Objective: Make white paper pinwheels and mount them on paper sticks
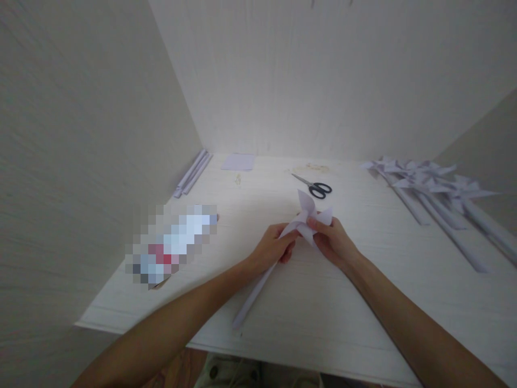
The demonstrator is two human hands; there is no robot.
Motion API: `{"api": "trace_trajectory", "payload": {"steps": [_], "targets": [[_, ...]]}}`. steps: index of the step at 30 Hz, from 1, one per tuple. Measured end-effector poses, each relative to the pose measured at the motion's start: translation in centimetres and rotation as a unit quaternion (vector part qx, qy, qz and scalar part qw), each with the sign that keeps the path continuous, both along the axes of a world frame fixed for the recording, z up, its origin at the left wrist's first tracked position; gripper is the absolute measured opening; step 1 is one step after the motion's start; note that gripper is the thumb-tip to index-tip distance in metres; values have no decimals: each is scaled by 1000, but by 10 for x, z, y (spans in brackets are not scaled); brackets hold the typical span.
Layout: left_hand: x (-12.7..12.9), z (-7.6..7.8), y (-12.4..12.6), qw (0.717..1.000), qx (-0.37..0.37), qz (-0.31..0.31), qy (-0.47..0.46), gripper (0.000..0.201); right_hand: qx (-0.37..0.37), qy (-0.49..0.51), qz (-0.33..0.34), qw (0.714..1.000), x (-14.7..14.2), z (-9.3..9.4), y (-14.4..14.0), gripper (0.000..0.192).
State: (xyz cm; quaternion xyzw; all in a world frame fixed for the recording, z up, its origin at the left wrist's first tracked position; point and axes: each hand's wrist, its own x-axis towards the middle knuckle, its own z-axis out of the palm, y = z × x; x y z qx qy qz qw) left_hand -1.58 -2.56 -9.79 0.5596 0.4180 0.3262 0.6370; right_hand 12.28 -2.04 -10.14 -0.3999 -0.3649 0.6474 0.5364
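A pair of scissors [317,186] with black handles lies on the white table [363,302]. Left of the scissors, near the back wall, sits a small square of pale paper [238,161], and farther left a few rolled paper sticks [193,173] lie along the side wall. Right of the scissors rests a row of finished paper pinwheels [428,186]. Left of the scissors and nearer the table's front edge lies a blurred object [172,242].

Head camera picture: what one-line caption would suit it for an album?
Both hands, left hand and right hand, hold a paper pinwheel over a white table.
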Motion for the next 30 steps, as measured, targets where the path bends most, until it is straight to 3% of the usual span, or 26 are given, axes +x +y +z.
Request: {"api": "trace_trajectory", "payload": {"steps": [8,30], "targets": [[0,0,-2,997,56,16,46,36,-20,-8,-28,999,3,-2,2,15],[1,3,-5,995,60,31,73,32,-18,-3,-13,1000,3,-1,0,15]]}}
